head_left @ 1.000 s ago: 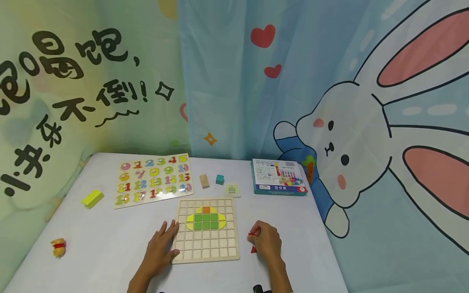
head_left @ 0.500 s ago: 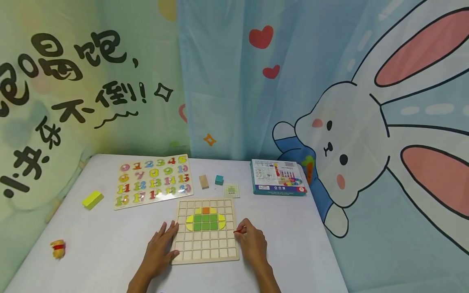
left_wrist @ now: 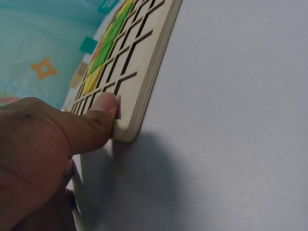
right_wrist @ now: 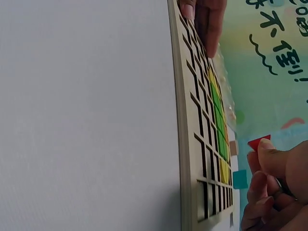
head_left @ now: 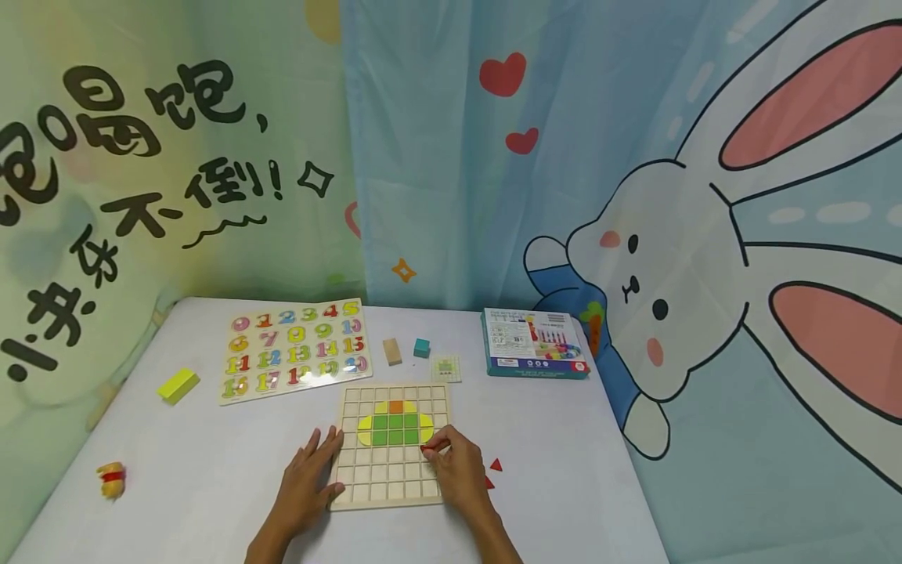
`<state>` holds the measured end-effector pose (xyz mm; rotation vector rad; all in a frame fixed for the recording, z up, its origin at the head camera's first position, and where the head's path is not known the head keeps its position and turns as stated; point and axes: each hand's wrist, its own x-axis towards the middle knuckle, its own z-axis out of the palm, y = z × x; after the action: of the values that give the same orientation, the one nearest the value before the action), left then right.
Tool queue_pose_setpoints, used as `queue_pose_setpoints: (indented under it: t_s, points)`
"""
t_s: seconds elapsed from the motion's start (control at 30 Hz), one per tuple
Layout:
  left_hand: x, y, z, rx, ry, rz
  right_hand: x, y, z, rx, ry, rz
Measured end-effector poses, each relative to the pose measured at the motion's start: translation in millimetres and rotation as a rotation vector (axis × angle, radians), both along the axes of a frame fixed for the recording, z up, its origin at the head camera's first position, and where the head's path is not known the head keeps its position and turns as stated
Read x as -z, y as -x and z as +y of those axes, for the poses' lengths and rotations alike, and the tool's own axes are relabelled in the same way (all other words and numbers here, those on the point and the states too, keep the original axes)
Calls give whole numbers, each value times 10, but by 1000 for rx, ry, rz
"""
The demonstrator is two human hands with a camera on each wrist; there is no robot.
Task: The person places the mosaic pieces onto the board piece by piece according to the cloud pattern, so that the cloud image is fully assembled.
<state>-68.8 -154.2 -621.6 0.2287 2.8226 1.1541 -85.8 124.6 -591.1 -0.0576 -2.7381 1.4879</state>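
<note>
A wooden grid board lies on the table, holding a block of green square tiles, yellow rounded tiles at the sides and top, and an orange square. My left hand rests along the board's left edge with fingers extended; in the left wrist view its thumb presses on the near corner. Over the board's right side, my right hand pinches a red triangle tile between thumb and finger. Two more red triangles lie right of the board, one partly behind the hand.
Behind the board are a number puzzle board, a tan block, a teal cube, a small pattern card and a box. On the left lie a yellow block and a small toy figure.
My right hand has moved left from beside the loose red triangles to over the board's right side, carrying one triangle. My left hand has stayed in place.
</note>
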Motion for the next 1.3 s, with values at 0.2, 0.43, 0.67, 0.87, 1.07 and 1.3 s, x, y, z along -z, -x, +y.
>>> queue_pose_setpoints:
  t_s: [0.2, 0.43, 0.67, 0.87, 1.07, 1.3]
  points:
    - [24, 2, 5, -1, 3, -14, 44, -4, -120, -122, -15, 44]
    - [4, 4, 2, 3, 4, -27, 43, 24, -252, -187, -48, 54]
    - [-1, 5, -12, 8, 4, 23, 47, 169, -462, -179, -135, 93]
    - [-12, 2, 1, 15, 11, 35, 72, 264, -648, -206, -246, 90]
    - [-15, -2, -3, 12, 18, 27, 34, 329, -719, -237, -342, 76]
    - [-9, -11, -6, 12, 26, 21, -28, 365, -716, -333, -413, 42]
